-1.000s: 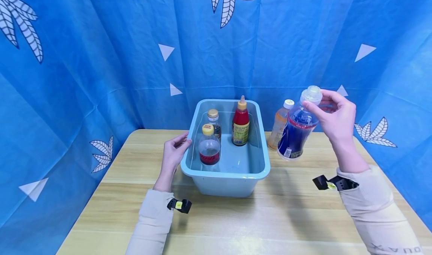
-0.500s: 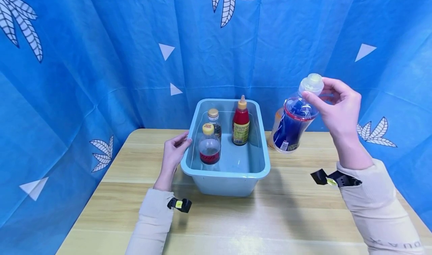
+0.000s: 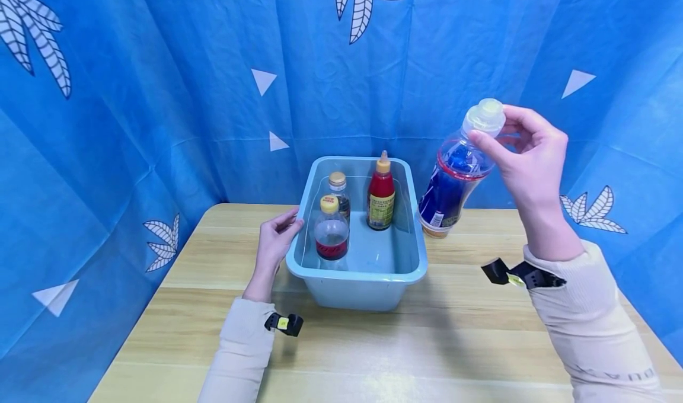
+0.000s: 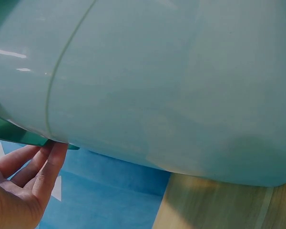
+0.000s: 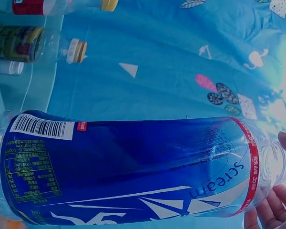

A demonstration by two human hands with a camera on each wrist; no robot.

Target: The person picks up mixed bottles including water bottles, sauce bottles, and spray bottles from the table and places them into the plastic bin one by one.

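Observation:
My right hand (image 3: 533, 154) pinches a clear drink bottle (image 3: 453, 184) with a blue label by its translucent cap, thumb on the near side. The bottle hangs tilted, its base beside the right rim of a light blue plastic tub (image 3: 356, 277). In the right wrist view the blue label (image 5: 133, 167) fills much of the frame. My left hand (image 3: 274, 240) holds the tub's left rim; in the left wrist view its fingers (image 4: 50, 167) reach up under the rim. Inside the tub stand a red sauce bottle (image 3: 380, 198) and two yellow-capped bottles, the nearer one (image 3: 332, 231) with a red label.
Behind the held bottle an orange drink bottle (image 3: 436, 233) stands on the wooden table (image 3: 341, 349), mostly hidden. A blue patterned curtain (image 3: 213, 95) hangs along the table's back and sides.
My right hand has lifted the blue-labelled bottle and carried it left toward the tub, now covering most of the orange bottle. My left hand and the tub stay put.

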